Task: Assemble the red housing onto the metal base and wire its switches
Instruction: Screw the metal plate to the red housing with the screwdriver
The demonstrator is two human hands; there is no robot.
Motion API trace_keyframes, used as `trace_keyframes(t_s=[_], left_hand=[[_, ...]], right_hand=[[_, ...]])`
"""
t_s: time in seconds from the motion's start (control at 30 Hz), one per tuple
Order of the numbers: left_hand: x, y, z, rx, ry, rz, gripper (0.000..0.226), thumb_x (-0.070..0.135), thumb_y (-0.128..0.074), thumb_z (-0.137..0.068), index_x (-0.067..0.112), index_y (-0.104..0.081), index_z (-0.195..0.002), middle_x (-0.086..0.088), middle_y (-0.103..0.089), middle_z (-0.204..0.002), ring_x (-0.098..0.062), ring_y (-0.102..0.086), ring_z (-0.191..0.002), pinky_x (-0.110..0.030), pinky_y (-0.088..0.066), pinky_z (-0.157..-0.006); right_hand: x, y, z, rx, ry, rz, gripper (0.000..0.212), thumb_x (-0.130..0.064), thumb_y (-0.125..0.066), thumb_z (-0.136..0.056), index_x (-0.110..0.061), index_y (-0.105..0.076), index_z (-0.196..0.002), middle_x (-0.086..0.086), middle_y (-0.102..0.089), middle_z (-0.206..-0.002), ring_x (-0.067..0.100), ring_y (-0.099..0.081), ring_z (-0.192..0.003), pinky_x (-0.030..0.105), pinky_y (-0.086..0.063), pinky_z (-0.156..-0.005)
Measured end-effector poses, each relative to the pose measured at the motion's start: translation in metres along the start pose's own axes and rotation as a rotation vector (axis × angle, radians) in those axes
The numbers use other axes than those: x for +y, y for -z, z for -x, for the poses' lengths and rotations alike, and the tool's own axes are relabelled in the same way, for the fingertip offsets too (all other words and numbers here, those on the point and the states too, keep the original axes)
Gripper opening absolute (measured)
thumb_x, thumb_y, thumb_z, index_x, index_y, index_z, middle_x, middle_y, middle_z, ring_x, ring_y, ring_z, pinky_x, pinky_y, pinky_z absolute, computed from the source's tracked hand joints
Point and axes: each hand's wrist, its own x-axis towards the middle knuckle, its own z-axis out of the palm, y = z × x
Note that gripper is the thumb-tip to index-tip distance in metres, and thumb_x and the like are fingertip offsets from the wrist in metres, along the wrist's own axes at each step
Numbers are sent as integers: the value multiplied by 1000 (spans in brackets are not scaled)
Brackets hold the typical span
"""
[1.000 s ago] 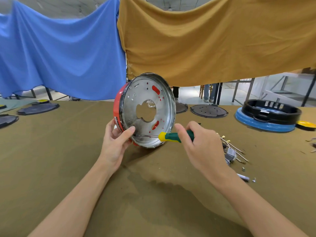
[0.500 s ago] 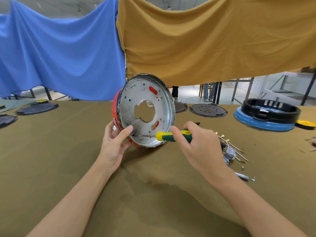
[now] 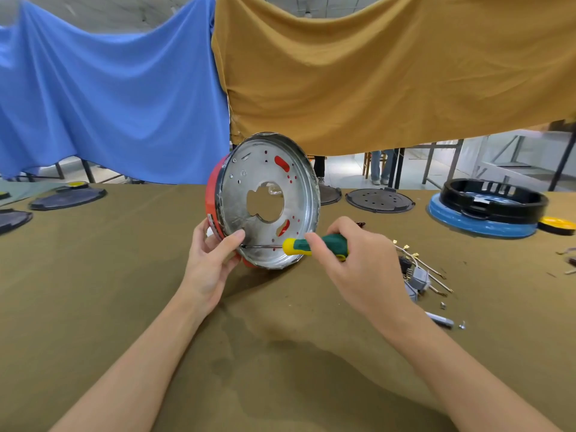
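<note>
A round metal base (image 3: pixel 249 173) stands on edge on the table, its flat face turned toward me, with the red housing (image 3: pixel 212 194) fitted behind it. My left hand (image 3: pixel 212 260) grips the lower left rim, thumb pressed on the metal face. My right hand (image 3: pixel 355 260) holds a green and yellow screwdriver (image 3: pixel 311 244) level, its shaft pointing left, the tip at the base's lower left near my thumb. Loose wires with gold terminals (image 3: pixel 417 260) and small grey switches (image 3: pixel 419 280) lie on the table to the right.
The table has an olive cloth (image 3: pixel 93 291). A black ring on a blue base (image 3: pixel 486 210) sits at the right, with dark round lids (image 3: pixel 380 199) behind and more (image 3: pixel 67 198) at the left. Small screws and a metal piece (image 3: pixel 442 321) lie by my right forearm. Blue and mustard cloths hang behind.
The base and housing have tilted slightly, and the screwdriver stays at the same spot on the lower face. Both hands keep their hold.
</note>
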Motion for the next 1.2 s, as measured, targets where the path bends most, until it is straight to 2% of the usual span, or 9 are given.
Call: trace_keyframes(t_s=[0.1, 0.17, 0.27, 0.43, 0.63, 0.77, 0.83, 1.07, 1.2], left_hand=[[0, 1, -1, 10, 1, 17, 58, 14, -76, -75, 25, -51, -127, 5, -74, -113, -13, -71, -105, -39, -59, -82], [1, 2, -2, 24, 9, 32, 60, 14, -76, -75, 24, -51, -128, 4, -74, -113, -13, -71, -104, -41, -58, -83], [1, 2, -3, 32, 18, 36, 60, 14, -76, -76, 24, -50, -129, 3, -74, -113, -13, -71, -102, -45, -58, -87], [2, 1, -1, 24, 19, 33, 61, 15, -77, -73, 23, -50, -128, 3, -74, -112, -14, -71, -102, -47, -56, -88], [0, -1, 1, -5, -13, -8, 59, 13, -76, -74, 25, -51, -127, 2, -73, -114, -17, -71, -103, -36, -60, -79], [1, 0, 0, 13, -10, 18, 61, 14, -77, -73, 24, -51, -128, 2, -74, -114, -16, -71, -104, -38, -60, -81], [1, 0, 0, 26, -3, 32, 63, 14, -77, -73, 22, -50, -129, 2, -74, -112, -16, -71, -103, -42, -59, -84], [0, 0, -1, 16, -11, 16, 62, 15, -77, -73, 24, -51, -128, 4, -74, -111, -14, -72, -100, -36, -60, -77], [0, -2, 1, -11, -31, -20, 61, 15, -77, -74, 28, -50, -127, 3, -72, -117, -17, -70, -106, -37, -59, -83]], right_hand=[[1, -2, 1, -38, -47, -48, 34, -47, -58, -92, -15, -58, -82, -4, -55, -61, 14, -50, -52, 25, -37, -48], [4, -1, 0, -94, -57, -181, 18, -34, -63, -92, -18, -55, -97, -4, -54, -84, 10, -50, -63, 16, -37, -55], [7, 1, -2, -173, -16, -330, 22, -13, -66, -90, -18, -51, -106, -1, -50, -96, 9, -48, -69, 12, -38, -59], [8, 1, -3, -81, 12, -185, 18, -22, -72, -88, -12, -63, -101, -2, -57, -93, 11, -52, -78, 11, -41, -64], [2, -5, 3, 63, -14, 74, 31, -33, -66, -93, -11, -56, -73, -2, -51, -53, 17, -47, -47, 30, -36, -46], [4, -1, -1, -84, -69, -160, 14, -24, -67, -91, -15, -56, -94, -2, -54, -87, 9, -52, -74, 14, -39, -62], [6, 3, -4, -175, -46, -257, 20, -14, -67, -89, -16, -55, -105, -1, -50, -99, 7, -50, -82, 9, -38, -66], [6, 3, -3, -48, -6, -80, 17, -28, -72, -88, -13, -66, -91, -1, -61, -83, 14, -53, -72, 22, -42, -63], [2, -4, 0, 23, -14, 20, 25, -28, -69, -91, -11, -59, -75, -2, -53, -59, 16, -47, -53, 17, -29, -49]])
